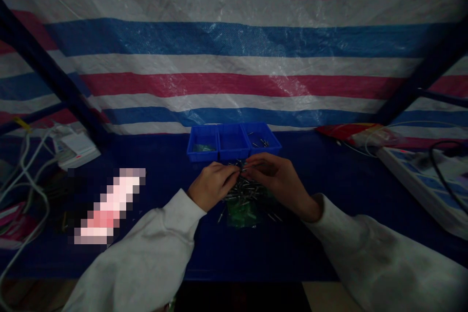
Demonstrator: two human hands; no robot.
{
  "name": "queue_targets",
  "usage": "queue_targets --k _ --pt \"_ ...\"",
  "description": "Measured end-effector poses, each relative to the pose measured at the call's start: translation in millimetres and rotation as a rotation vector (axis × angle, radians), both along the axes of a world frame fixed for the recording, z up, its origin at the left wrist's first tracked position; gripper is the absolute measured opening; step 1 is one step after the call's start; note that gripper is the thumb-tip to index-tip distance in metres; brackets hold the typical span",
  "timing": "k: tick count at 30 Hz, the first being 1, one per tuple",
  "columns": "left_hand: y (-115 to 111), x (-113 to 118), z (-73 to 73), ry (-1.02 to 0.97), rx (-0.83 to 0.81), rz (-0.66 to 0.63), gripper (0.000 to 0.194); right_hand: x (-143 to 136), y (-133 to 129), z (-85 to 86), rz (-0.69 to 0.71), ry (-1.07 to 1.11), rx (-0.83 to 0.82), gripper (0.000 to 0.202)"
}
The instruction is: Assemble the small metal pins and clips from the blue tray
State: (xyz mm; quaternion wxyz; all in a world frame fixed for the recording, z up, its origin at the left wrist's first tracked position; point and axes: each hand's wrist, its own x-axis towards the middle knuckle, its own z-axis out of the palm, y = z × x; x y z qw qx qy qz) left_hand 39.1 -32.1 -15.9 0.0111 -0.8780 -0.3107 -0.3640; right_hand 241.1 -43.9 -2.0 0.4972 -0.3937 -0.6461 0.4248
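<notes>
My left hand [214,184] and my right hand [276,180] meet over a pile of slim metal pins [246,191]. Fingers and thumb are closed on both hands, and the fingertips pinch a small metal piece that looks like one of the pins; its exact shape is too small and dark to tell. Beneath the near side of the pile lies a green plastic bag [243,215]. A few stray pins [273,216] rest on the blue tabletop [256,258] beside it. Just beyond my fingers stands a row of joined blue trays [234,150].
Clear small pieces [204,147] lie in the left compartment, a few metal pins [261,143] in the right. White cables [27,165] and a white box [75,146] sit at left, near a blurred-out patch [113,204]. At right are a red packet [343,130] and a white-edged case [420,185].
</notes>
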Motion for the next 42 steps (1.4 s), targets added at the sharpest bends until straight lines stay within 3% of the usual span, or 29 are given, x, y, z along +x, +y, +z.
queue_targets --k 4,9,14,23,28,35,42 --pt "-1.4 -0.5 1.4 -0.002 -0.023 0.001 0.014 2.1 -0.6 -1.7 -0.064 -0.188 0.117 0.019" --pt "-2.9 -0.6 8.1 -0.041 -0.014 -0.004 0.014 3.3 -7.7 2.7 -0.134 -0.562 0.419 0.018" --pt "-4.4 -0.2 12.1 -0.088 -0.027 -0.001 0.014 1.2 -12.9 2.8 -0.121 -0.665 0.565 0.026" --pt "-2.6 0.6 5.3 -0.151 -0.079 -0.045 0.019 4.6 -10.1 2.0 -0.103 -0.727 0.511 0.026" --pt "-2.2 -2.1 2.7 -0.161 -0.023 -0.05 0.024 -0.3 -10.4 -0.4 -0.103 -0.739 0.484 0.021" --pt "-4.3 0.6 4.5 -0.249 0.013 0.077 0.023 -5.8 -15.3 2.4 -0.124 -0.788 0.57 0.019" --pt "-6.8 0.3 4.7 -0.144 0.086 -0.034 0.019 -5.2 -16.6 1.5 -0.101 -0.674 0.557 0.02"
